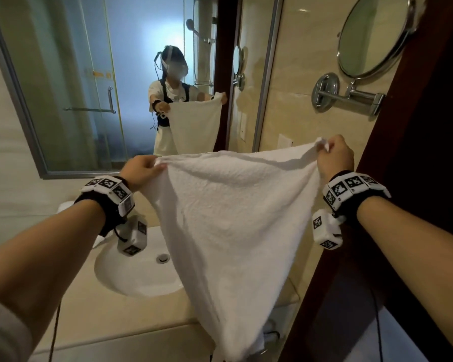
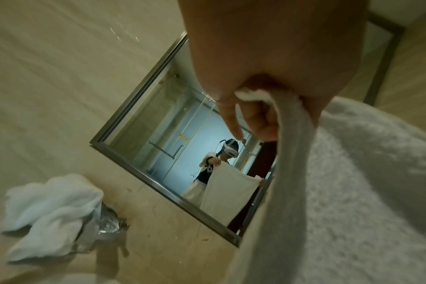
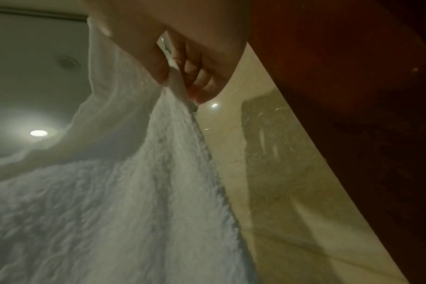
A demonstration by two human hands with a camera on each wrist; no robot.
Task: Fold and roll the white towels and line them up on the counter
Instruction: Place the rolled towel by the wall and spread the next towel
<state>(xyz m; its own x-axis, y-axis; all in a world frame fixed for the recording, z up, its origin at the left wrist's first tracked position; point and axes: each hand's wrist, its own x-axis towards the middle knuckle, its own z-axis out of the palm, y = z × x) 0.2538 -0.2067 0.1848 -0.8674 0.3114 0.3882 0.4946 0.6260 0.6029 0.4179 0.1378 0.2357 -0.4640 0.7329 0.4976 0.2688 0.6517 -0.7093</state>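
Note:
A white towel [image 1: 228, 218] hangs spread in the air above the beige counter [image 1: 131, 317], its lower end drooping past the counter's front edge. My left hand [image 1: 141, 169] pinches its upper left corner, and my right hand [image 1: 334, 156] pinches the upper right corner, held slightly higher. In the left wrist view the left hand [image 2: 258, 107] grips a bunched towel [image 2: 353, 192] corner. The right wrist view shows the right hand [image 3: 182, 76] with thumb and fingers closed on the towel [image 3: 134, 192] edge. Another crumpled white towel [image 2: 51, 211] lies on the counter at the left.
A white round sink [image 1: 131, 273] is set in the counter under the towel. A framed wall mirror [image 1: 110, 82] faces me, reflecting me with the towel. A round swing-arm mirror [image 1: 372, 37] juts from the tiled right wall. A dark wooden door frame [image 1: 416, 178] stands close on the right.

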